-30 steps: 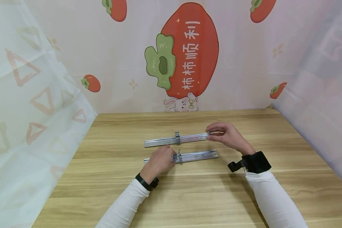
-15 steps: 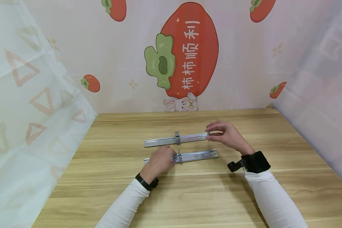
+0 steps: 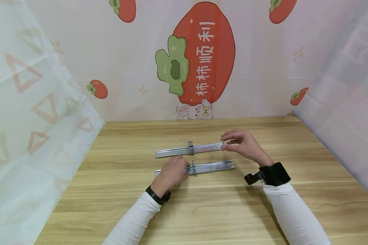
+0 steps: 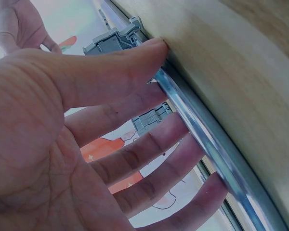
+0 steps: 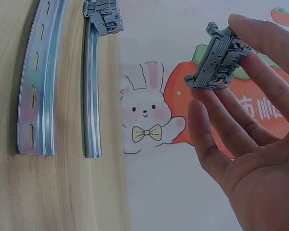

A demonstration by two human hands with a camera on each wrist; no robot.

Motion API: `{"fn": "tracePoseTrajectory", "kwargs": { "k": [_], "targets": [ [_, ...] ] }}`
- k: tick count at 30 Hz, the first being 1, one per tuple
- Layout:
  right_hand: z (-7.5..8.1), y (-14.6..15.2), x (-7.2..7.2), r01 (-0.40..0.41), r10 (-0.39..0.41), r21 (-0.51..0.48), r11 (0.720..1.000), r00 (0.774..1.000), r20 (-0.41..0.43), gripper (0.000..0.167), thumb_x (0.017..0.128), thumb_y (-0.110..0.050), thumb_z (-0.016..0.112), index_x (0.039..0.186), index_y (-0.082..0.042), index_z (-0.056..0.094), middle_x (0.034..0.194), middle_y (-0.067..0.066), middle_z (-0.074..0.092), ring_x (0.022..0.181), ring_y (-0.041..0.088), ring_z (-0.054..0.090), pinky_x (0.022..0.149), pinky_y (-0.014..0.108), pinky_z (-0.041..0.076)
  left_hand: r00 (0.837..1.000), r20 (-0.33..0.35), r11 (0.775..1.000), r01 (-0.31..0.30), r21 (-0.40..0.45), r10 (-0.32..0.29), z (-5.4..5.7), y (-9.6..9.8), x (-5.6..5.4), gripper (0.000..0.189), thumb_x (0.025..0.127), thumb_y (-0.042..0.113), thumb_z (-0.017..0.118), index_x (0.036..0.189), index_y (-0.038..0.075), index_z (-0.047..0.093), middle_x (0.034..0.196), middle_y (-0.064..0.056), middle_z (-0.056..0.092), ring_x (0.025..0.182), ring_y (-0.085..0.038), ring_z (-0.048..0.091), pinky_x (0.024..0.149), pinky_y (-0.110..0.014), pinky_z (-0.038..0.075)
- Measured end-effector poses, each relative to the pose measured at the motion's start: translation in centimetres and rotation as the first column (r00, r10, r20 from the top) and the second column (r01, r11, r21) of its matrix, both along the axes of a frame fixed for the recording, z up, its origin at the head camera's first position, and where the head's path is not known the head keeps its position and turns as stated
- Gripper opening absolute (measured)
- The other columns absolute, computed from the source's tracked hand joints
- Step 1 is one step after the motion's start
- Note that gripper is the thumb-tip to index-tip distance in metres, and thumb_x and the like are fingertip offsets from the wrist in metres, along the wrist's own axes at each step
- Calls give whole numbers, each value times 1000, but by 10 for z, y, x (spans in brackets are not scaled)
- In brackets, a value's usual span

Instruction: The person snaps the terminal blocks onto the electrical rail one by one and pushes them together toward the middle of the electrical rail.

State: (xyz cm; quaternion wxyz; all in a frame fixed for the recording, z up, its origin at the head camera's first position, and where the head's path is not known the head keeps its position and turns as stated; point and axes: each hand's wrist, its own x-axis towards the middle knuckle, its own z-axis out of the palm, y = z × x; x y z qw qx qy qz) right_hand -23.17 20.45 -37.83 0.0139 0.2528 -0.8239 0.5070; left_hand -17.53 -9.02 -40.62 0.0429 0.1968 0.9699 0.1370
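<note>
My left hand (image 3: 172, 172) grips the nearer slotted metal DIN rail (image 3: 216, 166), thumb on one edge and fingertips on the other in the left wrist view. Just beyond that thumb, a grey terminal block (image 4: 113, 41) sits clipped on this rail. Between the thumb and fingers of my right hand (image 3: 246, 148) is a loose grey terminal block (image 5: 216, 60), pinched by its ends. It is held up off the table, near the right end of the farther DIN rail (image 3: 171, 152). Several grey terminal blocks (image 3: 190, 148) stand side by side at the middle of that farther rail.
Both rails lie roughly parallel on a wood-grain table (image 3: 202, 214), a narrow gap between them. Behind rises a white backdrop (image 3: 135, 61) printed with persimmons and a rabbit. Pale printed sheets (image 3: 43, 102) flank the table on both sides.
The right hand has shifted very slightly left with the terminal block, whose tilt looks a little different. My left hand and both rails have stayed put.
</note>
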Motion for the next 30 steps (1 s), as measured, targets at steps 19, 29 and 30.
{"fn": "tracePoseTrajectory", "kwargs": {
  "k": [19,29,30],
  "targets": [
    [3,-28,14,-27,48,141,990,989,-143,22,79,-19,89,99,-18,80,119,5,69,115,24,60,101,55,46,1000,-13,1000,0,2,0,-1,-1,-1,23,84,11,79,107,7,79,102,-8,68,92,-23,62,66,-35,53],
    [-14,-59,22,-189,213,179,966,969,-127,22,77,-15,90,96,-17,79,116,6,70,111,19,62,93,49,52,1000,-14,1000,15,-17,-16,0,-3,-3,23,85,14,80,107,8,79,99,-5,66,89,-21,61,67,-35,53],
    [-16,-61,22,-198,221,180,964,968,-117,22,76,-14,90,95,-16,79,117,6,70,112,19,62,94,49,52,1000,-15,1000,17,-19,-17,0,-3,-3,23,85,15,80,107,9,80,99,-5,66,89,-21,60,68,-35,53]
  ]
}}
